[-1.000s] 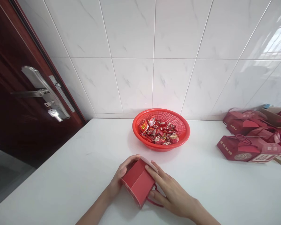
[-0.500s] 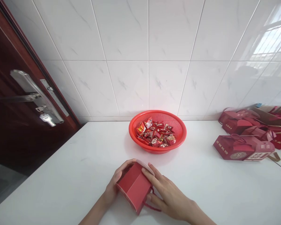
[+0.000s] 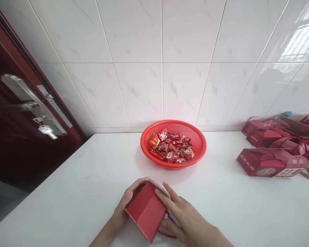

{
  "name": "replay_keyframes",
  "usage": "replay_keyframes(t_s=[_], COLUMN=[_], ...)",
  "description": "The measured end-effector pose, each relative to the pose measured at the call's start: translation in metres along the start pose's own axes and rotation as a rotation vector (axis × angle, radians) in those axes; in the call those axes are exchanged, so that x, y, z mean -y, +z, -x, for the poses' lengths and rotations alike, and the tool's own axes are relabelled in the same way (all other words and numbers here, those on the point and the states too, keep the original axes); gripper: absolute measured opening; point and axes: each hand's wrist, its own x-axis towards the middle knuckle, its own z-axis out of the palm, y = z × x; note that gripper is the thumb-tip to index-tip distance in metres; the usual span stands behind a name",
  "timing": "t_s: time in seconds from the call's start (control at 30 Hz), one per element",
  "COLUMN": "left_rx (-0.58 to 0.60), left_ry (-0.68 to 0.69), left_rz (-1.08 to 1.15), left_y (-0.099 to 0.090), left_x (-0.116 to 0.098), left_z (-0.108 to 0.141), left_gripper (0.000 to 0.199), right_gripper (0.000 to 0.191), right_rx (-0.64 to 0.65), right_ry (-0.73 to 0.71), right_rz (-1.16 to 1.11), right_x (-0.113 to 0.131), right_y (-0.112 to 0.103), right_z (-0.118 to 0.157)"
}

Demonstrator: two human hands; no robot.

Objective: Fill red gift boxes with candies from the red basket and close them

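A red cardboard gift box (image 3: 152, 213) is between my two hands, low in the middle of the head view, with plain panels facing me. My left hand (image 3: 123, 206) wraps round its left side, fingers over the far left edge. On the other side my right hand (image 3: 181, 218) grips the pale flap (image 3: 159, 187) at the box's upper right edge. A dark red cord handle (image 3: 167, 234) loops out beneath the right thumb. Beyond the hands stands a red plastic basket (image 3: 201, 151) with several wrapped candies (image 3: 172, 147) in it.
Several folded red gift boxes (image 3: 270, 163) lie on the white tabletop (image 3: 92, 192) at the right. Behind them is an open brown carton (image 3: 297, 127). A tiled wall (image 3: 185, 85) closes off the back, and a dark red door (image 3: 12, 137) with keys in its lock stands left.
The box has tipped slightly toward me in my hands, so more of its panels shows. Both hands keep their hold. The camera view has shifted a little.
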Motion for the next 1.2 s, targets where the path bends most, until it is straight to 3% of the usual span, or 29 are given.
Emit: replay_keyframes(t_s=[0.37,0.67,0.97,1.2], left_rx=[0.037,0.123,0.047,-0.052], left_ry=[0.026,0.024,-0.006,-0.009], left_rz=[-0.018,0.001,-0.139,-0.291], left_y=[0.003,-0.001,-0.007,0.000], left_x=[-0.004,0.001,0.009,0.004], left_z=[0.000,0.004,0.001,-0.002], left_gripper=[0.054,0.077,0.099,0.091], right_gripper=[0.083,0.081,0.078,0.065], right_rx=[0.025,-0.039,-0.172,-0.283], right_ry=[0.003,0.012,-0.022,-0.079], right_rz=[0.020,0.064,0.133,0.083], right_x=[-0.002,-0.004,-0.018,-0.025], right_y=[0.002,-0.007,-0.007,-0.004], right_z=[0.000,0.003,0.009,0.011])
